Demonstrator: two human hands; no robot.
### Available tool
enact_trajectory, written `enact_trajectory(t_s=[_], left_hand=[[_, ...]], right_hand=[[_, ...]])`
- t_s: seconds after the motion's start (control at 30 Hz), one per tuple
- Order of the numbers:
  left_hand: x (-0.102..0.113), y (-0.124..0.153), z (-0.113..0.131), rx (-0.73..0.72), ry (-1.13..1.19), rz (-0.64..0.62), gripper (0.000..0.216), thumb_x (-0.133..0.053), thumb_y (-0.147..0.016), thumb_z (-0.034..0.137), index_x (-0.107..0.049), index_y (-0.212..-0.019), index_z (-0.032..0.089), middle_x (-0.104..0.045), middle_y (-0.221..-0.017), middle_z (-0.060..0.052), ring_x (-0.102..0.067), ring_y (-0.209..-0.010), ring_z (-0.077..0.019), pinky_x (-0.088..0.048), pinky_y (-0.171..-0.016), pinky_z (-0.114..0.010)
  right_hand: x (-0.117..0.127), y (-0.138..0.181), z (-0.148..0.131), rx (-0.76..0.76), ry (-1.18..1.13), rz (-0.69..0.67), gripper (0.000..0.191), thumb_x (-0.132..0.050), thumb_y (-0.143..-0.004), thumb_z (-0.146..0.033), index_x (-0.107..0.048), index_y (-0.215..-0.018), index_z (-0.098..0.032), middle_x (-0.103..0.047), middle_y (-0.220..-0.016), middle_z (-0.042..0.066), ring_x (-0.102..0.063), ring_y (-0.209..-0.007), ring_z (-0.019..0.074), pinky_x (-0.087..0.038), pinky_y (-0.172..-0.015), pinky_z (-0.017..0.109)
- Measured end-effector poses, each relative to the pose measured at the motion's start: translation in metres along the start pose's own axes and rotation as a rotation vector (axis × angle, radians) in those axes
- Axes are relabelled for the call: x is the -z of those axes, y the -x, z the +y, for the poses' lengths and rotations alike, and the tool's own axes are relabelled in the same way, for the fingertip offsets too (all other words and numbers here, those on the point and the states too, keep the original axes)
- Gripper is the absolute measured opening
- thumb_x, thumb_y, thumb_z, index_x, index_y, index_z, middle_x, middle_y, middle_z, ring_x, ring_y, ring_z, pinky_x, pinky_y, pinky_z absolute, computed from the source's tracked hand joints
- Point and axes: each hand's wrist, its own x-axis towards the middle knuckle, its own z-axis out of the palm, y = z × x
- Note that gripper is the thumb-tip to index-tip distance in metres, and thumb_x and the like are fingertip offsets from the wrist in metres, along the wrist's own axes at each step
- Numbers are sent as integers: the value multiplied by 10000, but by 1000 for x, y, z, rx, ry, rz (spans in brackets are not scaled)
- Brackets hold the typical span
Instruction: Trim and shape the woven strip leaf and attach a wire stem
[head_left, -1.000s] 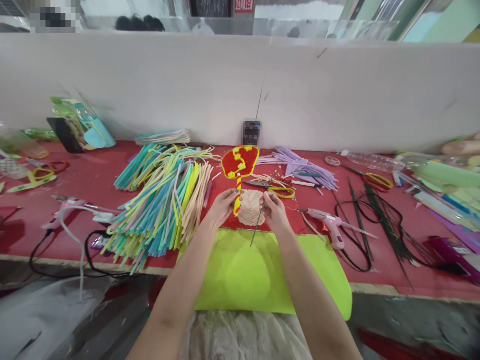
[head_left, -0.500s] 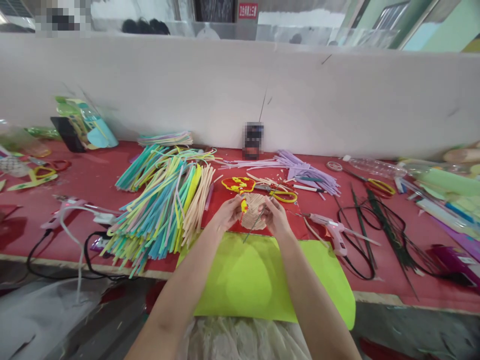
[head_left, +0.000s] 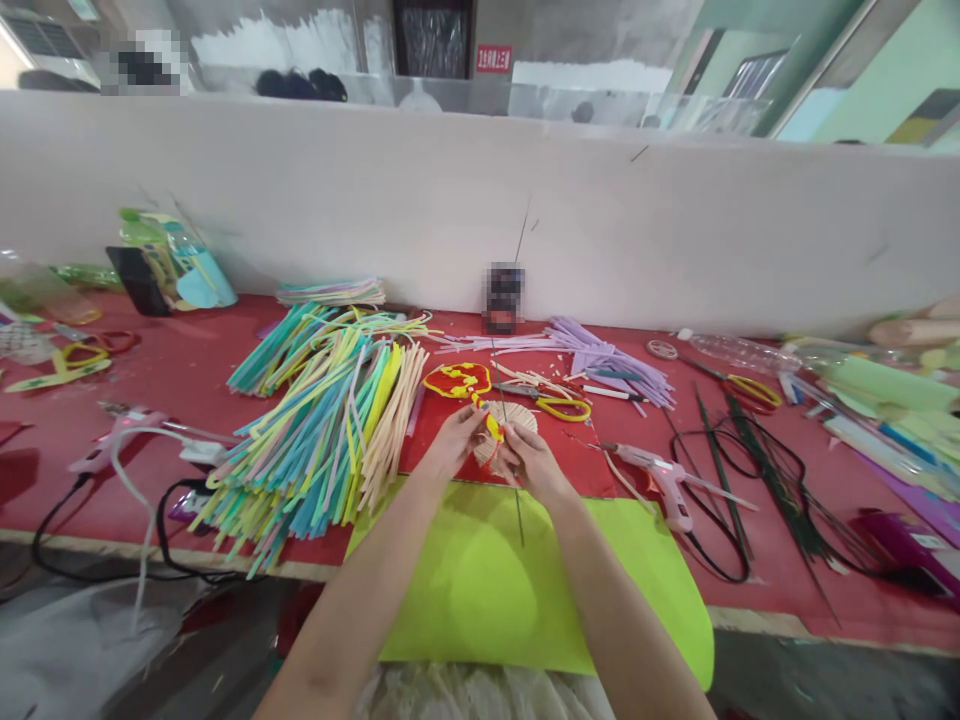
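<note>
My left hand point(head_left: 450, 447) pinches the striped stem of a red and yellow fan-shaped piece point(head_left: 456, 380), which lies tilted flat away from me. My right hand point(head_left: 529, 459) is closed on a thin dark wire point(head_left: 517, 505) and on a beige woven piece point(head_left: 501, 435) held between both hands. The wire runs almost upright past my fingers and down over a lime green foam sheet point(head_left: 480, 580). Both hands hover over a red sheet point(head_left: 577, 460) on the table.
A big heap of coloured foam strips point(head_left: 322, 420) lies left of my hands. Yellow-handled scissors point(head_left: 559, 405) and purple strips point(head_left: 600, 350) lie behind. Glue guns rest at the right point(head_left: 660, 475) and left point(head_left: 112, 440). Dark wires point(head_left: 757, 450) sprawl at the right. A white wall point(head_left: 675, 240) backs the table.
The red and yellow piece went from standing upright to tilted flat away from me. The wire swung from slanted to nearly upright. Both hands drew closer together.
</note>
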Motion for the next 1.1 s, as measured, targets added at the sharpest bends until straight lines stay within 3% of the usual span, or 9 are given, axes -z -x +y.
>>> enact_trajectory(t_s=[0.1,0.17,0.53,0.8,1.1], left_hand=[[0,-3,-1,-36,-87,21,368,-790,-539,368,-527,-665,142,-561,-557,48,-499,-468,-43,-370,-478,-169],[1,-5,-3,-49,-122,3,389,-782,-534,402,-525,-674,147,-555,-557,51,-486,-457,-49,-370,-480,-186],[6,-9,-4,-83,-220,17,437,-770,-516,475,-518,-673,154,-544,-569,48,-522,-500,-68,-400,-522,-197],[3,-3,-1,-76,-184,-40,468,-602,-679,590,-600,-782,133,-596,-625,-17,-563,-533,-105,-429,-516,-218],[-2,1,5,-210,-63,-25,274,-702,-670,383,-551,-694,155,-501,-530,58,-479,-455,-58,-388,-470,-185]], right_hand=[[-5,-1,1,-73,45,115,461,-637,-659,-623,-470,-707,-195,-250,-394,-139,-165,-269,12,-113,-288,147],[-7,0,0,-120,92,139,483,-597,-663,-661,-484,-717,-194,-182,-396,-145,-110,-295,15,-74,-298,148],[-6,5,-9,-10,149,126,374,-673,-686,-506,-502,-722,-176,-259,-395,-132,-147,-329,15,-111,-321,161],[-5,3,-9,-42,11,97,375,-729,-628,-459,-500,-726,-179,-237,-420,-138,-140,-336,13,-101,-315,157],[-7,9,-5,-3,-35,-27,341,-697,-703,-436,-464,-712,-187,-196,-473,-125,-119,-383,21,-124,-344,142]])
